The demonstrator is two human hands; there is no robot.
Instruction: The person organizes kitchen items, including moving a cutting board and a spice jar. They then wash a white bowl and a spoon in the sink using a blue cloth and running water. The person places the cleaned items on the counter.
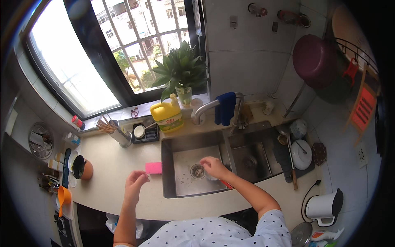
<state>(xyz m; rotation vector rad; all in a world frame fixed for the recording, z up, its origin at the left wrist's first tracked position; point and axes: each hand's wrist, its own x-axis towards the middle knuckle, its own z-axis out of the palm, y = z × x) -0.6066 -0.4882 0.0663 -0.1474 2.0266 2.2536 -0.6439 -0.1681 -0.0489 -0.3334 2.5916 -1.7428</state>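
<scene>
As left fingers [140, 178] curl, near pink sponge [154, 168]

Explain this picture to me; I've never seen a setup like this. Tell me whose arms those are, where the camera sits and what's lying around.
There is no machine here: the two bare arms belong to the person wearing the camera. It sits on the head and looks down, so the forearms come in from below. Its wide fisheye lens bends straight edges, especially toward the dark rim.

The left hand is above the counter, near a pink block by the sink's left edge. The right hand is over the larger sink basin. Whether either holds something small is unclear.

A yellow jug stands behind the sink, a holder of thin sticks farther left, and a blue cloth hangs over the faucet.
</scene>
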